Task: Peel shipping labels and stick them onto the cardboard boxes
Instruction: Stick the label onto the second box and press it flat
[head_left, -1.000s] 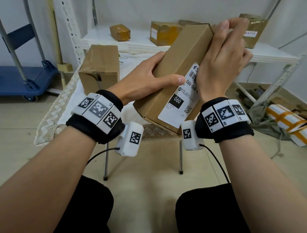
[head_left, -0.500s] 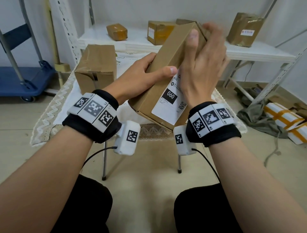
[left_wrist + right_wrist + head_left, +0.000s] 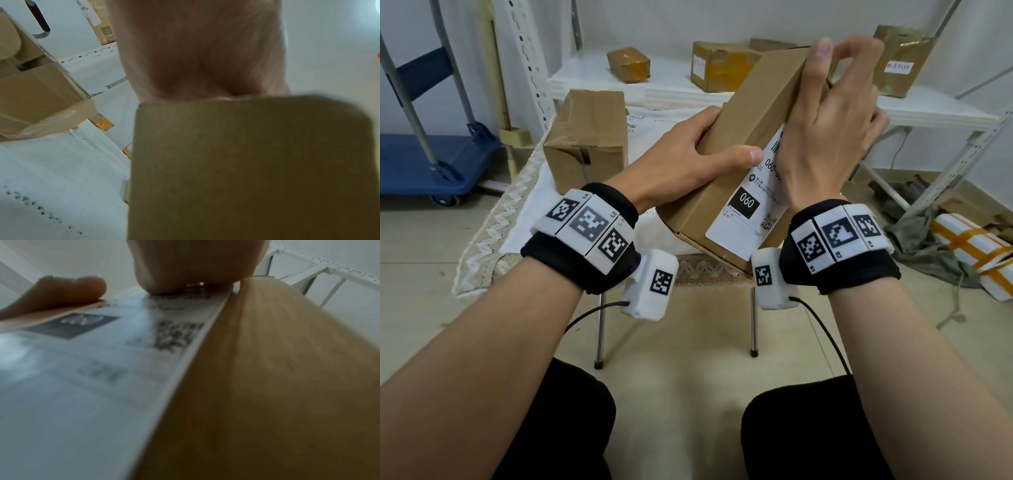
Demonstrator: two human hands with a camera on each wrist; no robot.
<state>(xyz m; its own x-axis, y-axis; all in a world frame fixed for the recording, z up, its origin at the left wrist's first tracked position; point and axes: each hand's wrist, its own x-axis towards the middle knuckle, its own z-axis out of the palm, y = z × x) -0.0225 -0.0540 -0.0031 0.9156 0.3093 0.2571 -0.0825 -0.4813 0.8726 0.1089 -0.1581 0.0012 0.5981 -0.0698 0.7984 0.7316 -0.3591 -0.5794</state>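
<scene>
I hold a long cardboard box (image 3: 760, 99) tilted up above the table's front edge. A white shipping label (image 3: 743, 226) marked 060 lies on its upper face. My left hand (image 3: 688, 157) grips the box's left side, thumb across the top face beside the label. My right hand (image 3: 828, 137) lies with its palm on the label's upper part, fingers curled over the box's far end. The left wrist view shows the palm (image 3: 201, 48) against the box (image 3: 246, 162). The right wrist view shows the label (image 3: 82, 369), the box edge (image 3: 277, 369) and my right palm (image 3: 195, 264).
A second cardboard box (image 3: 589, 137) stands on the table with a white lace cloth (image 3: 493, 233). Behind it a white shelf (image 3: 592, 78) carries several parcels. A blue cart (image 3: 431, 161) is at the left, wrapped parcels (image 3: 969, 246) lie on the floor at right.
My right hand slid down over the label, then back up toward the box's far end. The left hand kept its grip and the box stayed tilted.
</scene>
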